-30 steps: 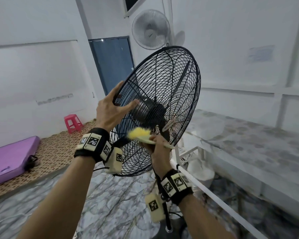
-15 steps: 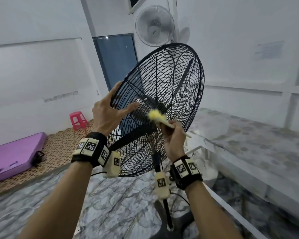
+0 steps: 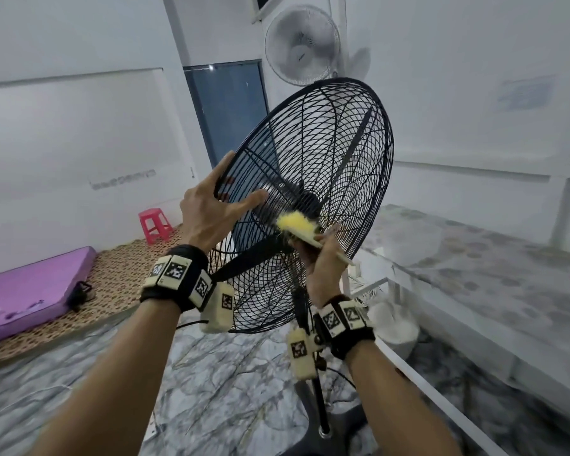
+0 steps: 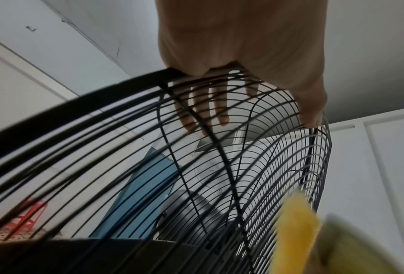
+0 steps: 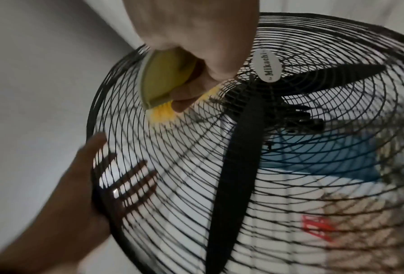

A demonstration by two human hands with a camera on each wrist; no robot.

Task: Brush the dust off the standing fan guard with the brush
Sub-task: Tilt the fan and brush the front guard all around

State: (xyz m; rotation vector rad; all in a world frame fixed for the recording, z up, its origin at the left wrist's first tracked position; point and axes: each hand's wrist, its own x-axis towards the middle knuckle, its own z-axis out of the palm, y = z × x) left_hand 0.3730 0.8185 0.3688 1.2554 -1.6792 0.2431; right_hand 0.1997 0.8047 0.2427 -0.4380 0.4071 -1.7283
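Nearest the head camera, two forearms reach forward, each with a black wrist band (image 3: 178, 278) carrying printed marker tiles. The right hand (image 3: 323, 264) has its fingers (image 5: 184, 100) curled tight round a brush (image 3: 301, 230) with a pale handle and yellow bristles; the bristles lie against the wires of the black fan guard (image 3: 349, 153), just beside the hub and a little to its left in the head view (the right wrist view shows them pressed onto the mesh near the oval white badge (image 5: 268, 65)). The left hand (image 3: 211, 212) grips the guard's left rim: its thumb lies along the near face while the other fingers (image 4: 201, 113) wrap over the rim and show through the wires on the far side. The guard is tilted, its face turned towards the right hand, and dark blades (image 5: 238, 152) show inside it. The standing fan's pole (image 3: 320, 399) runs down to a dark base on the marbled floor (image 3: 211, 390). To the right stands a long white-framed surface (image 3: 474, 258) with a mottled top. Farther off on the left lie a purple mat (image 3: 30, 291) on patterned matting and a small red stool (image 3: 155, 225) by the wall. Beyond them are a blue door (image 3: 231, 110) and, highest of all, a white wall fan (image 3: 301, 44).
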